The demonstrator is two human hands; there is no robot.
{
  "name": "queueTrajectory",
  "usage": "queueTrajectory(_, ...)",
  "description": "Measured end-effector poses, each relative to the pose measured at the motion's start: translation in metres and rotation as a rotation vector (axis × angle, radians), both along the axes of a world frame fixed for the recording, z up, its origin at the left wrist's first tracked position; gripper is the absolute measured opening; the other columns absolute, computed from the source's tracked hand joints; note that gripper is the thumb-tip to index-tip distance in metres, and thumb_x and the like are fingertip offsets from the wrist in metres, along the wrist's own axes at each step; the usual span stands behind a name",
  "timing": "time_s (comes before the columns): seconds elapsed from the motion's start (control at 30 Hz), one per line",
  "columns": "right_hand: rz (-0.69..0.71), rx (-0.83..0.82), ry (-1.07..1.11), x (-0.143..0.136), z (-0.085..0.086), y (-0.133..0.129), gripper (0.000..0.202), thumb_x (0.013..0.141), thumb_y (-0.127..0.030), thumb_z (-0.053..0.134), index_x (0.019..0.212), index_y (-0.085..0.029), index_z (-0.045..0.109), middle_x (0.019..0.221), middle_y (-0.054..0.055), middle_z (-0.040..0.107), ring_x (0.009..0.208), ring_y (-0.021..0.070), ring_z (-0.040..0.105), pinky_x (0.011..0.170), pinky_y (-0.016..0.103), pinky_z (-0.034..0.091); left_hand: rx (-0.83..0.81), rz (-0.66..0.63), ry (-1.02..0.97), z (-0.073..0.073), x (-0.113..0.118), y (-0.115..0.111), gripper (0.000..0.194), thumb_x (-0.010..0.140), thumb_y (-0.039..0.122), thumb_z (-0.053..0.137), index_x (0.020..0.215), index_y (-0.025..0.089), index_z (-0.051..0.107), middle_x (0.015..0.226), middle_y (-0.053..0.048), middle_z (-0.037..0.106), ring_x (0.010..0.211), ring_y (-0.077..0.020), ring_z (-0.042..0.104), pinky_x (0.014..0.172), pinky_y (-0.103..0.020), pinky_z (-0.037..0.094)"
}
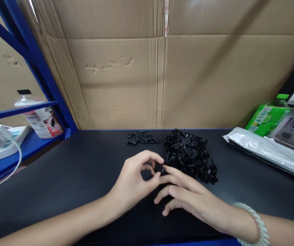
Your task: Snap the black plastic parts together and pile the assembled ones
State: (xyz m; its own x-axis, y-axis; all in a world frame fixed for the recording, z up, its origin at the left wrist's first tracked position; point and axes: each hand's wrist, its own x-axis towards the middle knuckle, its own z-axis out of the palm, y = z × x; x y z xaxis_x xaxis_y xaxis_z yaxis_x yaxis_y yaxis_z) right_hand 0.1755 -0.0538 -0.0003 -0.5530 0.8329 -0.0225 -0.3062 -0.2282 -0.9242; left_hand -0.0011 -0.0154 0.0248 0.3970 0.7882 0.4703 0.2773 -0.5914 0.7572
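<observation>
Between the thumb and fingers of my left hand (138, 177) is a small round black plastic part (159, 167). My right hand (188, 191) reaches in from the right, its fingers spread and its index fingertip at the edge of that part. Whether the right fingertips press on it I cannot tell. Just behind my hands lies a large heap of similar black plastic parts (188, 153), some showing round faces with small holes. A smaller, flatter group of black parts (142, 137) lies to its left near the table's back edge.
The black table (59, 181) ends at a cardboard wall (116, 75). On the right lie a silvery plastic package (267, 147) and a green-labelled bottle (268, 116). On the left, a blue shelf frame (44, 71) carries a clear bottle (39, 118) and a white power strip (5, 143) with a cable.
</observation>
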Motion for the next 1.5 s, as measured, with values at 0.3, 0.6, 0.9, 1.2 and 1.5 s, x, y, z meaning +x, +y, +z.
queueTrajectory(0.3, 0.048, 0.003, 0.107, 0.000, 0.011, 0.000, 0.016, 0.086, -0.026, 0.062, 0.098, -0.016, 0.062, 0.098, 0.005, 0.055, 0.092, 0.0170, 0.055, 0.080, 0.036, 0.050, 0.102, -0.175, -0.056, 0.000, 0.006, -0.016, 0.013, 0.075, 0.008, 0.070, 0.086, 0.016, 0.070, 0.089, -0.006, 0.072, 0.075, -0.0154, 0.065, 0.065, -0.025, 0.055)
queueTrajectory(0.6, 0.113, 0.026, 0.121, 0.001, 0.017, 0.002, 0.016, 0.082, -0.019, 0.061, 0.098, -0.017, 0.063, 0.097, 0.004, 0.055, 0.091, 0.0168, 0.055, 0.081, 0.036, 0.048, 0.205, -0.252, -0.062, 0.006, 0.000, -0.016, 0.021, 0.074, 0.008, 0.074, 0.093, 0.016, 0.073, 0.095, -0.009, 0.073, 0.082, -0.0182, 0.069, 0.072, -0.025, 0.057)
queueTrajectory(0.9, 0.143, 0.147, -0.017, 0.002, 0.011, 0.002, 0.037, 0.077, -0.007, 0.047, 0.112, -0.020, 0.052, 0.094, 0.001, 0.057, 0.082, 0.0134, 0.059, 0.085, 0.034, 0.046, 0.269, -0.299, -0.014, 0.007, 0.006, -0.021, 0.019, 0.072, 0.002, 0.072, 0.088, 0.013, 0.074, 0.086, -0.011, 0.074, 0.080, -0.0199, 0.070, 0.073, -0.027, 0.056)
queueTrajectory(1.2, 0.106, 0.179, -0.144, 0.001, 0.010, -0.001, 0.015, 0.075, -0.011, 0.047, 0.087, -0.021, 0.048, 0.080, -0.002, 0.047, 0.071, 0.0123, 0.050, 0.074, 0.030, 0.047, -0.003, -0.247, -0.036, 0.004, 0.010, -0.024, 0.018, 0.063, 0.000, 0.071, 0.076, 0.012, 0.076, 0.075, -0.007, 0.070, 0.049, -0.0113, 0.061, 0.049, -0.021, 0.053)
queueTrajectory(1.5, 0.084, 0.197, -0.120, 0.002, 0.010, -0.001, 0.019, 0.067, -0.009, 0.044, 0.082, -0.020, 0.048, 0.081, -0.001, 0.045, 0.069, 0.0113, 0.045, 0.066, 0.025, 0.041, 0.017, -0.264, -0.116, 0.001, 0.012, -0.020, 0.019, 0.063, 0.004, 0.074, 0.076, 0.016, 0.078, 0.073, -0.009, 0.076, 0.059, -0.0165, 0.064, 0.050, -0.024, 0.054)
